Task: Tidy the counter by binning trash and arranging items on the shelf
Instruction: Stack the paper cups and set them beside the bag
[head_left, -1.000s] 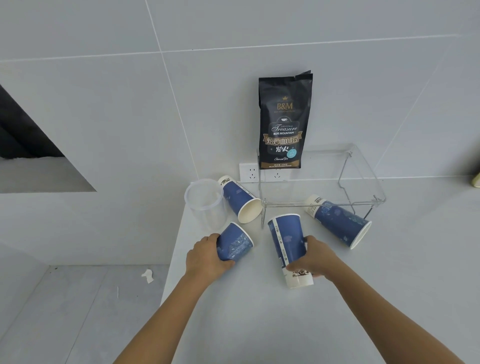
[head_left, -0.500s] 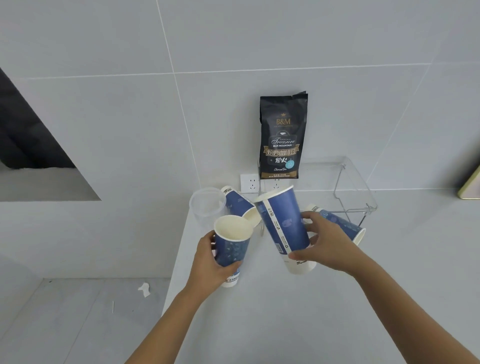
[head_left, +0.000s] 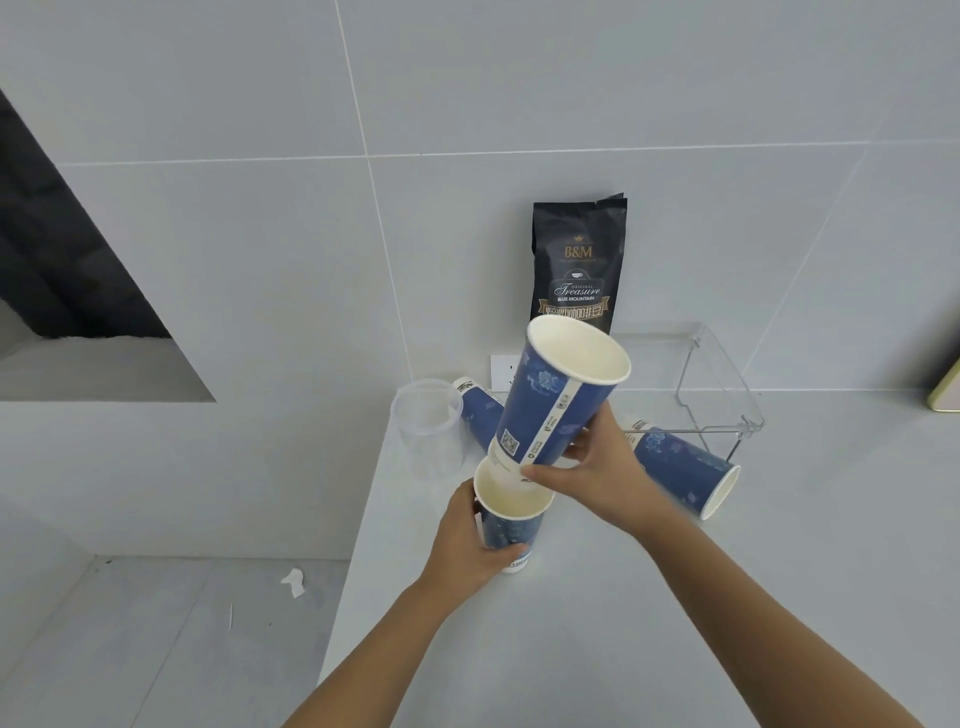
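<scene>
The tall blue paper cup (head_left: 558, 402) sits in the right hand (head_left: 597, 473), fingers and thumb clamped round its lower half, mouth tilted up and to the right. Its white base hangs just over the open mouth of the short blue paper cup (head_left: 508, 525), which stands upright on the counter (head_left: 597, 623) with the left hand (head_left: 467, 545) wrapped round its side. Whether the base already touches the short cup's rim cannot be told.

Half a second ago the tall cup was beside the short one, further right and lower; it has since swung up and over it, and the short cup, then lifted, is now set down on the counter. A second ago both cups still lay on their sides.

Two more blue cups lie on their sides: one (head_left: 480, 415) behind the tall cup, mostly hidden by it, and one (head_left: 680, 470) behind the right wrist, its mouth toward the camera. A clear plastic cup (head_left: 428, 428) stands upright near the counter's left corner. A clear shelf (head_left: 722, 384) on wire legs stands at the wall, and a black coffee bag (head_left: 579, 260) stands upright on it against the tiles, its lower part blocked by the tall cup. The bag reads "B&M", "Original Treasure", "Blue Mountain". A white wall socket (head_left: 501, 371) shows beside the cups. A scrap of white paper (head_left: 293, 582) lies on the floor left of the counter.
</scene>
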